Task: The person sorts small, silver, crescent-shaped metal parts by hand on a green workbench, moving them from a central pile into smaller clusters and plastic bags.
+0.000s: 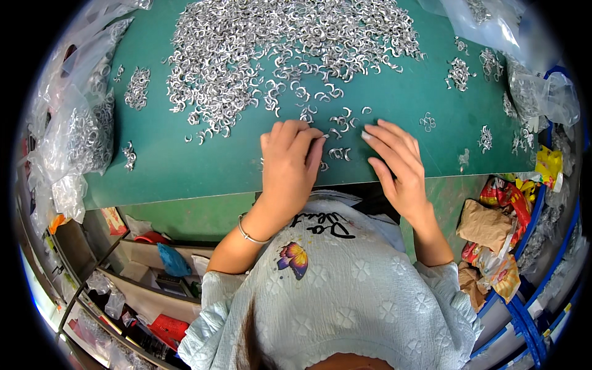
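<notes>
While the left hand (287,161) curls, any grip hard to tell, and the right hand (401,163) spreads loosely, silver crescents (339,153) lie between them near the table's (185,169) front edge; black lettering (340,232) marks the shirt (351,283).

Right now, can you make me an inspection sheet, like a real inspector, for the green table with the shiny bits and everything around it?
Surface: green tabletop, bearing scattered metal.
Job's things: curved silver pieces heaped at the far middle; a few loose ones between the hands; small clusters to both sides.
Clutter: clear plastic bags at the left and right edges, silver pieces inside.
Left grip: fingers curled, low over the table; I cannot tell if it pinches a piece.
Right grip: open, no piece seen in it.
Cables: nothing seen.
Surroundings: shelves lower left; crumpled brown paper and blue frame lower right.
</notes>
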Available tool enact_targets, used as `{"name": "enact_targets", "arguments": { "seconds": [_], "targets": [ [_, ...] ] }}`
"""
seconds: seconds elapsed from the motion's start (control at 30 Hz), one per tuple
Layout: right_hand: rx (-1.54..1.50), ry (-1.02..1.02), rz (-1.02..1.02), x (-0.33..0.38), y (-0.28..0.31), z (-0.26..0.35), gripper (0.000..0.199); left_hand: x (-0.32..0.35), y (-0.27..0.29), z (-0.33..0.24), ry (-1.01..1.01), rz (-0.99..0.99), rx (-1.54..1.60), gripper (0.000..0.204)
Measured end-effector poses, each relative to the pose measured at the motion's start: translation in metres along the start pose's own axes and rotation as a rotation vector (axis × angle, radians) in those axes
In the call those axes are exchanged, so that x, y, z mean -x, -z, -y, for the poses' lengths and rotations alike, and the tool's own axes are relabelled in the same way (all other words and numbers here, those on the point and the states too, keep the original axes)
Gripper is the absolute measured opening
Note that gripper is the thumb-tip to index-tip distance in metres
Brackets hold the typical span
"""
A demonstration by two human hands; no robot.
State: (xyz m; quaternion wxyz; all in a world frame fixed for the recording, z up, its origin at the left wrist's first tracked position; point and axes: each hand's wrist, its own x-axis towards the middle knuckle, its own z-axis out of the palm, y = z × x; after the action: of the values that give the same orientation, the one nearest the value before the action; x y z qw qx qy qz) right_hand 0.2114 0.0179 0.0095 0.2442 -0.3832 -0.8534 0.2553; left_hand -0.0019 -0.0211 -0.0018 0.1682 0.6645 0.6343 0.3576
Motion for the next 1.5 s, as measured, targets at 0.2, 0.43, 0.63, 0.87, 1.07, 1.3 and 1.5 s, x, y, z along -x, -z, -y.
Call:
{"name": "enact_targets", "arguments": {
  "seconds": [0.2, 0.43, 0.63, 0.87, 1.07, 1.3, 1.5],
  "targets": [
    [0.151, 0.05, 0.113, -0.027, -0.018, 0.008, 0.039, 0.0, 0.024, -0.006, 0.549, 0.031, 0.765, 0.014],
    [0.059, 0.012, -0.017, -0.027, -0.008, 0.013, 0.031, 0.003, 0.037, 0.008, 0.739, 0.184, 1.335, 0.027],
    [-0.5, -0.067, -0.08, -0.035, -0.016, 0.034, 0.031, 0.003, 0.034, 0.002, 0.703, 0.274, 1.343, 0.034],
    [-0.62, -0.027, -0.077, -0.039, -0.023, 0.031, 0.019, 0.003, 0.038, 0.0, 0.729, 0.348, 1.408, 0.033],
    [-0.832, -0.211, -0.046, -0.032, -0.024, 0.032, 0.014, 0.006, 0.038, -0.003, 0.671, 0.345, 1.424, 0.032],
    [-0.918, -0.249, -0.057, -0.032, -0.023, 0.035, 0.012, 0.005, 0.041, -0.007, 0.594, 0.341, 1.384, 0.032],
    [-0.822, -0.144, -0.077, -0.033, -0.022, 0.033, 0.011, 0.005, 0.04, -0.013, 0.517, 0.277, 1.288, 0.028]
  ]
}}
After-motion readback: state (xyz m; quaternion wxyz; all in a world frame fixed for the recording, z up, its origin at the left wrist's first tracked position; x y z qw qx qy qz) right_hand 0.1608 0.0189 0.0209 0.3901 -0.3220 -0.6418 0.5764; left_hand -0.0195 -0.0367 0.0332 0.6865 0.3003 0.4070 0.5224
